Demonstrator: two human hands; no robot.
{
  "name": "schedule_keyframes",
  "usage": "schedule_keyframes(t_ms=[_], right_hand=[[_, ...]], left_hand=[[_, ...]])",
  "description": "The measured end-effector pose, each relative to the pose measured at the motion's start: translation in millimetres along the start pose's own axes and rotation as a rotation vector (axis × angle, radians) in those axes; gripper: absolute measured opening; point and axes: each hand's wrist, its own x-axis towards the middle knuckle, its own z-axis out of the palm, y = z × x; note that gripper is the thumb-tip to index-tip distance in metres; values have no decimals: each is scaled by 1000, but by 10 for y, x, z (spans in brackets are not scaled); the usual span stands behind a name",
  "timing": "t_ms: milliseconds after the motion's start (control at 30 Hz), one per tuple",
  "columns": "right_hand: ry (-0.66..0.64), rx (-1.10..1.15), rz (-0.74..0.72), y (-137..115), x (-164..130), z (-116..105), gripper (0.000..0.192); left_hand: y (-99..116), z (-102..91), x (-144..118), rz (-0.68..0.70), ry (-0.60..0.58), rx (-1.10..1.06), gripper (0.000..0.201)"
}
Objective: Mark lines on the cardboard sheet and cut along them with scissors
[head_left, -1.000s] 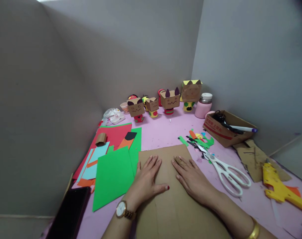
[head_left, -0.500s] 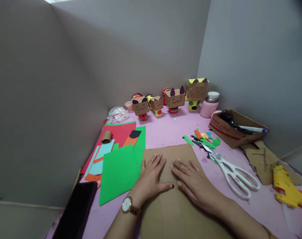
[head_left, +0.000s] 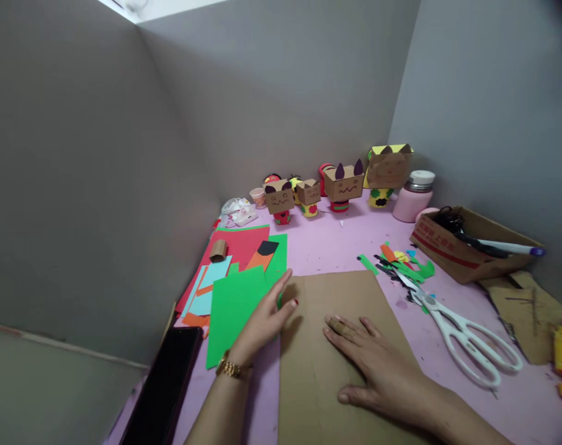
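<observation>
Head view, looking down at a pink table (head_left: 327,247) set in a grey-walled corner. A brown cardboard sheet (head_left: 350,296) lies flat at centre front. Right hand (head_left: 378,364) rests palm down on it, fingers spread wide & flat, holding nothing. Left hand (head_left: 267,318) sits at the sheet's left edge, fingers loosely curled, thumb tip on the cardboard; can't tell if it grips the edge. Gold watch band on the left wrist. Just left of the sheet: green paper (head_left: 234,309) over red, blue & orange sheets, w/ a small cardboard roll (head_left: 218,250) on the red. Black phone (head_left: 163,389) at front left. White scissors (head_left: 461,330) lie right of the cardboard, near coloured paper scraps (head_left: 401,262). Open cardboard box (head_left: 470,247) at right w/ a pen sticking out. Along the back wall: a row of box-headed paper figures (head_left: 341,185) & a pink jar (head_left: 413,196).
</observation>
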Motion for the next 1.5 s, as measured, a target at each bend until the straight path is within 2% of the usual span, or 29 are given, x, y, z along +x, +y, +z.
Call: schedule_keyframes(t_ms=[100,200,300,433,533,633,700,733,800,833,900,967,1100,1233,1367,1400,1500], right_hand=[[7,12,-4,1,-1,4,81],[6,18,-6,3,-2,2,80],[6,18,-1,2,-3,-3,80],[-7,12,-1,-4,6,-5,83],[-9,28,-12,-27,15,-11,88],[23,97,-36,-53,19,-39,93],[114,299,-54,-36,20,-87,84],[196,434,-44,-6,20,-122,70],[410,677,33,104,18,-218,40],[516,742,93,180,15,-275,33],[679,793,192,345,2,-400,34],[775,832,243,482,-22,-516,35],[832,854,288,557,-134,-630,36],[827,812,361,478,-420,-501,35],[784,698,471,361,-821,-185,29],[760,645,497,321,-902,-98,28],[578,433,553,196,-1032,128,37]], left_hand=[[-100,-160,-32,-45,95,-41,51],[-146,-183,-39,-62,132,-41,48],[-94,-53,-23,-30,118,-5,46],[84,243,10,60,49,78,46],[181,410,50,132,-54,297,47],[202,475,96,155,-130,447,46],[196,481,120,151,-139,461,47],[193,479,128,148,-141,470,48],[192,470,141,143,-150,486,50],[194,464,147,143,-157,492,52],[201,448,160,144,-176,499,56],[207,425,175,147,-197,502,60],[211,384,205,157,-231,502,68],[223,366,224,154,-243,507,72],[267,345,228,145,-270,521,81],[279,339,227,139,-280,523,83],[304,331,224,126,-299,516,89]])
